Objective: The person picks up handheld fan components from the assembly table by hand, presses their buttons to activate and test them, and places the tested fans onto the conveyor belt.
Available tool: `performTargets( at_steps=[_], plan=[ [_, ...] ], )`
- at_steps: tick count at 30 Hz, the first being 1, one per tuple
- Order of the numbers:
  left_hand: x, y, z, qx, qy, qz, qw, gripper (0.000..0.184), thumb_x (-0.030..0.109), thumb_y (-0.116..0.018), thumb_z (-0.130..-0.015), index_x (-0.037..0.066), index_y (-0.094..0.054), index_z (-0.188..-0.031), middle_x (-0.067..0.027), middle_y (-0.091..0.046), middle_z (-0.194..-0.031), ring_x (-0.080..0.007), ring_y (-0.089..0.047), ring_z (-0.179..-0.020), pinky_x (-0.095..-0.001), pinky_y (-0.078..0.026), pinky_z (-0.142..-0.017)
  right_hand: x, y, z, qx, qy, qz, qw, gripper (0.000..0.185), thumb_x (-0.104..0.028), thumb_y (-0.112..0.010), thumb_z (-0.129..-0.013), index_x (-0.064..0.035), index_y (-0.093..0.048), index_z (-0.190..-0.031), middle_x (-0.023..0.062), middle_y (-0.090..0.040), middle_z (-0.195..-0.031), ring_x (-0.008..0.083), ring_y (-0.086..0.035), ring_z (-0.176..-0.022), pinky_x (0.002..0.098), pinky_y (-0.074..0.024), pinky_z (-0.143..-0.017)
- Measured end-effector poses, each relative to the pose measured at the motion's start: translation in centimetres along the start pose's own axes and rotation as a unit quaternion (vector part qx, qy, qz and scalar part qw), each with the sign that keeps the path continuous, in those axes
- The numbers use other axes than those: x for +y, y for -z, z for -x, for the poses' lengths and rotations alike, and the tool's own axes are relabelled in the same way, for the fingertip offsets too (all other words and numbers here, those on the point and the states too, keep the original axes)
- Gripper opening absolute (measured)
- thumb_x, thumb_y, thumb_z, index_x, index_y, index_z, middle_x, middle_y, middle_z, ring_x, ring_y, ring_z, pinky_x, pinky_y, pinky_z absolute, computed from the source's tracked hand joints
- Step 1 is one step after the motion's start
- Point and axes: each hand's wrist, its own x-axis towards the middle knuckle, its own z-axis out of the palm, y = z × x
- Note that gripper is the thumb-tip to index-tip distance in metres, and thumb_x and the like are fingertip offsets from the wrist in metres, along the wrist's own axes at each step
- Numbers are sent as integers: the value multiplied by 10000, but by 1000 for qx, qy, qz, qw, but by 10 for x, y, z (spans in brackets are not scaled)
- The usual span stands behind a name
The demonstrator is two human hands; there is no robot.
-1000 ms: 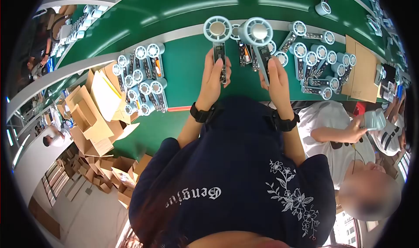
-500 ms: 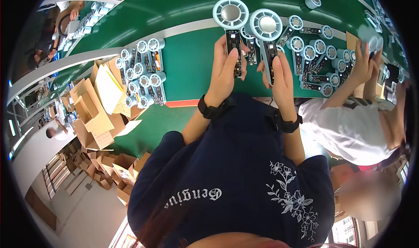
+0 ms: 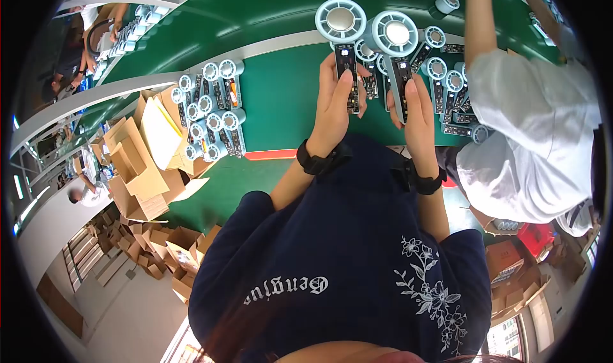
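Observation:
My left hand (image 3: 334, 104) is wrapped round the handle of one light-blue handheld fan (image 3: 345, 56), its round head pointing away from me and a dark circuit board showing along the handle. In my right hand (image 3: 416, 111) is a second such fan (image 3: 396, 63), gripped by its handle and tilted slightly. The two fan heads are side by side, close together. Just beyond and between my hands, more fans (image 3: 370, 75) lie on the green table, partly hidden by the held ones.
Grouped fans lie at the left (image 3: 214, 107) and the right (image 3: 453, 82). Open cardboard boxes (image 3: 137, 165) stand at the left. A co-worker in a white shirt (image 3: 530, 133) leans over the table's right side, arm stretched forward. One fan (image 3: 447, 2) sits farther back.
Both held fans have risen closer to the camera, and my hands have shifted slightly right. The co-worker has stood up and leaned over the table, covering part of the right group of fans.

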Motion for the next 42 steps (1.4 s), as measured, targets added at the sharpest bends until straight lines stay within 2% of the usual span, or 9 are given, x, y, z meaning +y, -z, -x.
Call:
performTargets(
  at_steps=[4, 17, 25, 36, 42],
  plan=[
    [1, 2, -3, 9, 2, 9, 1000, 355, 210, -365, -997, 3, -289, -1275, -97, -533, -1002, -80, -495, -591, -205, -414, -458, 0, -3, -6, -11, 8, 39, 999, 319, -300, -331, -1013, -35, -505, -1051, 8, -520, -747, 40, -365, -468, 192, -254, -427],
    [4, 14, -1, 6, -2, 9, 1000, 358, 219, -369, -999, 2, -293, -1273, -90, -533, -1017, -76, -485, -592, -197, -405, -459, 9, -10, -7, -18, 17, 64, 998, 282, -280, -346, -1011, -35, -478, -1056, 18, -517, -745, 44, -362, -466, 194, -251, -422],
    [5, 18, 2, -5, 1, 17, 1000, 349, 219, -357, -1003, 5, -296, -1271, -95, -537, -1033, -72, -483, -597, -192, -397, -457, 1, -14, -2, -6, -10, 56, 998, 274, -275, -346, -1010, -34, -471, -1041, 20, -518, -736, 46, -361, -465, 196, -257, -418],
    [11, 16, 5, -19, -3, -1, 1000, 359, 221, -379, -995, 7, -292, -1269, -96, -534, -1025, -77, -488, -591, -193, -397, -452, 7, -8, 2, -21, 37, 103, 994, 316, -276, -348, -1011, -17, -470, -1144, 23, -518, -741, 39, -367, -473, 189, -276, -431],
    [13, 15, 7, -26, 4, -11, 1000, 353, 217, -380, -993, 6, -294, -1263, -96, -532, -1022, -82, -497, -586, -198, -405, -453, 4, -3, 4, -27, 23, 79, 996, 331, -268, -346, -1011, -12, -469, -1182, 21, -518, -745, 39, -368, -475, 182, -279, -443]
  ],
)
